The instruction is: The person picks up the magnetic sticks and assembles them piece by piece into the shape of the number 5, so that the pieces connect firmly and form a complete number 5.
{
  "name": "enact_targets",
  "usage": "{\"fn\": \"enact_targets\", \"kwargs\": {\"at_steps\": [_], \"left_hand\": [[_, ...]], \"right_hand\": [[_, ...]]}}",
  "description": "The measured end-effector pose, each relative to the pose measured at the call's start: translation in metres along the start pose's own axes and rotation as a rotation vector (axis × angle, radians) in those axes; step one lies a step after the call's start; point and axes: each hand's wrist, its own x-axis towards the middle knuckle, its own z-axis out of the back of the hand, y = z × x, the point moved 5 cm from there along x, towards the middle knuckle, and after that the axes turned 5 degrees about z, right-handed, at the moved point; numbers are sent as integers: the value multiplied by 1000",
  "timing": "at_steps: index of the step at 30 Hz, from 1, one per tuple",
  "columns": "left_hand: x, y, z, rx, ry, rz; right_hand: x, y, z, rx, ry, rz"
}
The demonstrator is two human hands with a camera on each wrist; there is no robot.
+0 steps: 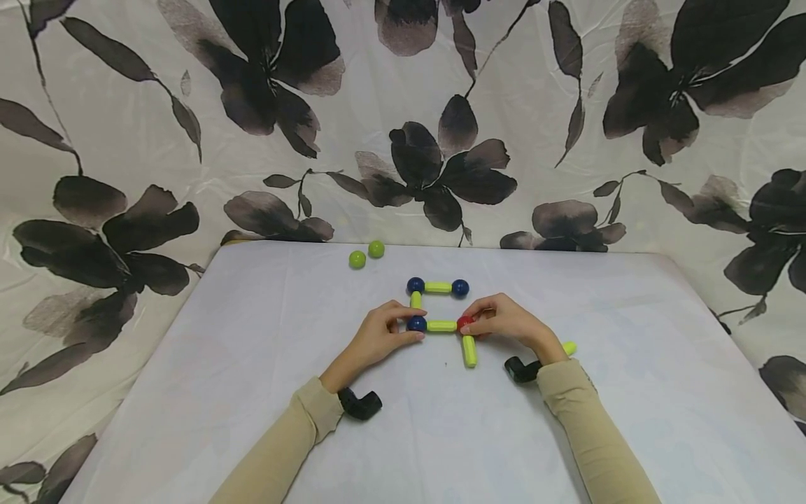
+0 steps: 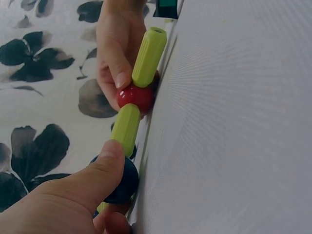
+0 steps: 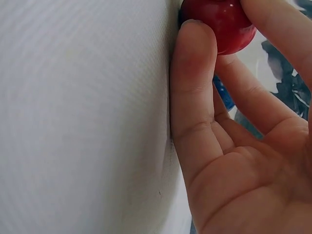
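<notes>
Yellow-green ribbed rods and balls form a joined figure on the white table. My left hand (image 1: 384, 329) pinches its near-left blue ball (image 1: 417, 324) between thumb and fingers. A rod (image 1: 442, 326) links that ball to a red ball (image 1: 464, 324), which my right hand (image 1: 504, 320) grips; thumb and fingers surround the red ball (image 3: 222, 24) in the right wrist view. From the red ball another rod (image 1: 469, 351) points toward me, its far end free. Behind the left hand, a short rod (image 1: 416, 300) leads to a blue ball (image 1: 415, 285), then a rod (image 1: 437, 287) and a third blue ball (image 1: 460, 288).
Two loose green balls (image 1: 357, 260) lie near the table's back edge. A single rod (image 1: 569, 348) shows partly behind my right wrist. Black wrist cameras (image 1: 361, 404) sit on both wrists. Beyond the white table (image 1: 264, 350) hangs a flower-printed cloth (image 1: 352, 84).
</notes>
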Motion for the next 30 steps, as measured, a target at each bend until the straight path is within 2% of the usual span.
{"fn": "enact_targets", "kwargs": {"at_steps": [9, 13, 15, 17, 18, 20, 24, 26, 28, 30], "left_hand": [[1, -1, 1, -8, 12, 6], [2, 2, 7, -77, 94, 103], [3, 3, 15, -117, 139, 160], [6, 5, 26, -139, 156, 195], [8, 5, 34, -143, 146, 200], [16, 5, 52, -123, 84, 194], [36, 9, 92, -35, -171, 152], [46, 13, 107, 11, -271, 149], [56, 20, 115, 40, -308, 172], [64, 27, 118, 52, -287, 215]], "right_hand": [[1, -2, 2, -28, -4, -10], [2, -4, 1, -9, -6, -12], [3, -5, 1, 0, -3, -12], [2, -6, 0, 7, -1, -14], [2, -6, 0, 5, 1, -14], [2, -7, 0, -1, 2, -15], [2, -7, 1, -5, -3, -18], [2, -7, 1, -2, -3, -19], [2, -7, 2, 4, -1, -24], [2, -8, 2, 9, -3, -31]]}}
